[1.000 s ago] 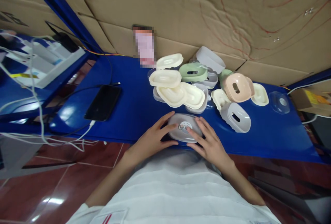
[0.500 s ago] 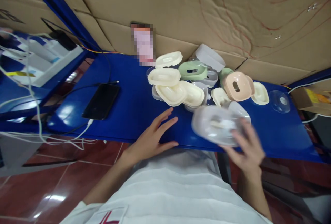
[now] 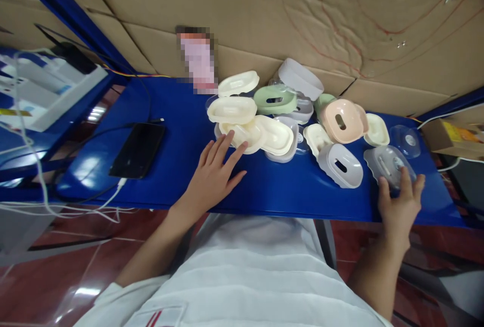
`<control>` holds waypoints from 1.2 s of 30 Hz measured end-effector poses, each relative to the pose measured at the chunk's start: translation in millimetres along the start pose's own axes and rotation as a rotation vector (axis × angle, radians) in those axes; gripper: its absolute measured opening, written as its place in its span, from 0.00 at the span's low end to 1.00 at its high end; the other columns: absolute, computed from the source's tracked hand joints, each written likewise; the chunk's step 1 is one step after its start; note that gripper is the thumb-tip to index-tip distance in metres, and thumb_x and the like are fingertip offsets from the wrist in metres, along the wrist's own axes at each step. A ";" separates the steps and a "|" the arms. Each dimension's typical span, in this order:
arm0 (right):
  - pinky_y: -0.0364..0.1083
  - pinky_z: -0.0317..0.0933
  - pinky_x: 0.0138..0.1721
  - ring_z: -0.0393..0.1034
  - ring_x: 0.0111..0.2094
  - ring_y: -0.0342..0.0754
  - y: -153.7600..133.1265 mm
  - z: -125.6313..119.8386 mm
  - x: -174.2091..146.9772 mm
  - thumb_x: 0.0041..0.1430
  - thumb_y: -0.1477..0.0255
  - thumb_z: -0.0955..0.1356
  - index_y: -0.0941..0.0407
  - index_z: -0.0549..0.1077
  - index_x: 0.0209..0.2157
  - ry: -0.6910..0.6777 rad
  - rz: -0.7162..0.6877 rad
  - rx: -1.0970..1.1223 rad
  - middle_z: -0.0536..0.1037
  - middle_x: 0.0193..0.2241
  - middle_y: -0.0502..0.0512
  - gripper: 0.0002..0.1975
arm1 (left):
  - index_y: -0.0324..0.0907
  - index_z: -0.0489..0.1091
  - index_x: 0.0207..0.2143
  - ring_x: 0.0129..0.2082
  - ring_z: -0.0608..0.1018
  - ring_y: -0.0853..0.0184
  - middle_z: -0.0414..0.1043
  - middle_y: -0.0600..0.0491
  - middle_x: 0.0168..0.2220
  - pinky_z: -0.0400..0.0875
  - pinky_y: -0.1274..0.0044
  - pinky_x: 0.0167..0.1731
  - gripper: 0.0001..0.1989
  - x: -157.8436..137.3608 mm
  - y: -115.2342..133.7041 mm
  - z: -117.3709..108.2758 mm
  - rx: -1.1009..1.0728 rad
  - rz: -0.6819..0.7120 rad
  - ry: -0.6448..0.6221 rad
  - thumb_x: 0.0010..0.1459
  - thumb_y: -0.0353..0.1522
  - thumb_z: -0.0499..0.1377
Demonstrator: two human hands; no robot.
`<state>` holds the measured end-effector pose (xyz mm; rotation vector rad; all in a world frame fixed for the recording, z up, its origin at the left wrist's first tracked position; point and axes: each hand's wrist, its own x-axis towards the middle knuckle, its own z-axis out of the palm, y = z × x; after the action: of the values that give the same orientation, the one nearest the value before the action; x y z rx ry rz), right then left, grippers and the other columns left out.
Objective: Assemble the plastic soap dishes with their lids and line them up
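My left hand (image 3: 212, 178) is open, fingers spread, with its fingertips at the near edge of a cream plastic tray (image 3: 247, 140) in the pile. At the right part of the table, my right hand (image 3: 401, 206) has its thumb and fingers on a grey soap box with a clear lid (image 3: 389, 163), which rests on the tabletop. Left of that box lies a grey slotted soap-box part (image 3: 342, 166). Behind it are a peach slotted part (image 3: 342, 121) and a small cream tray (image 3: 377, 130). A green slotted part (image 3: 275, 99) lies farther back in the pile.
The blue table (image 3: 174, 166) backs onto a cardboard wall (image 3: 245, 9). A black phone (image 3: 138, 149) with a white cable lies at left. Another phone with a blurred screen (image 3: 198, 60) leans on the cardboard. A clear lid (image 3: 406, 140) and an open carton (image 3: 449, 135) are at right.
My right hand has carried the lidded grey box rightward and set it on the table, uncovering the grey slotted part. My left hand has moved forward to the cream trays.
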<state>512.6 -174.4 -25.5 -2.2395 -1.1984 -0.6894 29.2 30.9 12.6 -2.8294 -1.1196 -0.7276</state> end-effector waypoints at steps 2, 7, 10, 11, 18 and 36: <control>0.81 0.57 0.63 0.55 0.72 0.86 -21.7 -6.0 3.0 0.67 0.56 0.73 0.56 0.64 0.74 0.045 -0.085 -0.011 0.59 0.73 0.80 0.40 | 0.45 0.51 0.77 0.75 0.62 0.41 0.50 0.33 0.78 0.63 0.49 0.70 0.38 -2.7 3.0 0.4 -0.028 0.007 0.023 0.71 0.36 0.63; 0.63 0.66 0.63 0.75 0.62 0.65 -90.1 -24.1 -4.9 0.71 0.63 0.72 0.49 0.70 0.70 -0.271 -0.474 0.261 0.79 0.62 0.64 0.28 | 0.45 0.55 0.75 0.73 0.65 0.43 0.57 0.33 0.74 0.67 0.49 0.68 0.36 -18.5 12.6 -6.0 -0.137 0.097 0.053 0.70 0.33 0.64; 0.59 0.67 0.60 0.79 0.56 0.59 -116.7 -34.7 -17.7 0.71 0.67 0.73 0.48 0.76 0.63 -0.314 -0.551 0.279 0.84 0.55 0.58 0.21 | 0.44 0.61 0.72 0.70 0.70 0.49 0.66 0.36 0.70 0.71 0.55 0.66 0.31 -26.2 22.8 -10.9 -0.229 0.158 0.051 0.70 0.31 0.64; 0.58 0.66 0.59 0.79 0.56 0.58 -124.4 -38.6 -22.0 0.71 0.68 0.73 0.48 0.77 0.62 -0.335 -0.574 0.295 0.84 0.55 0.57 0.20 | 0.44 0.62 0.71 0.69 0.71 0.51 0.67 0.37 0.69 0.72 0.57 0.66 0.29 -27.4 26.8 -11.5 -0.259 0.185 0.039 0.71 0.31 0.63; 0.59 0.62 0.67 0.71 0.65 0.54 -189.2 -42.5 -24.9 0.75 0.66 0.69 0.49 0.74 0.63 -0.602 -0.849 0.548 0.78 0.64 0.57 0.18 | 0.45 0.72 0.63 0.71 0.70 0.52 0.70 0.43 0.68 0.68 0.57 0.69 0.18 -22.5 42.1 -4.6 -0.284 0.334 -0.116 0.73 0.35 0.62; 0.60 0.65 0.64 0.73 0.64 0.57 -146.6 -38.1 -6.9 0.75 0.68 0.66 0.48 0.74 0.63 -0.554 -0.528 0.451 0.77 0.63 0.58 0.18 | 0.42 0.75 0.48 0.69 0.73 0.51 0.77 0.42 0.59 0.76 0.59 0.63 0.08 -21.3 19.7 2.7 -0.348 0.227 -0.048 0.66 0.27 0.62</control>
<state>376.7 -131.8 26.6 -1.7768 -2.0175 0.0640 29.6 3.0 4.2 -3.2021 -0.7157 -0.9170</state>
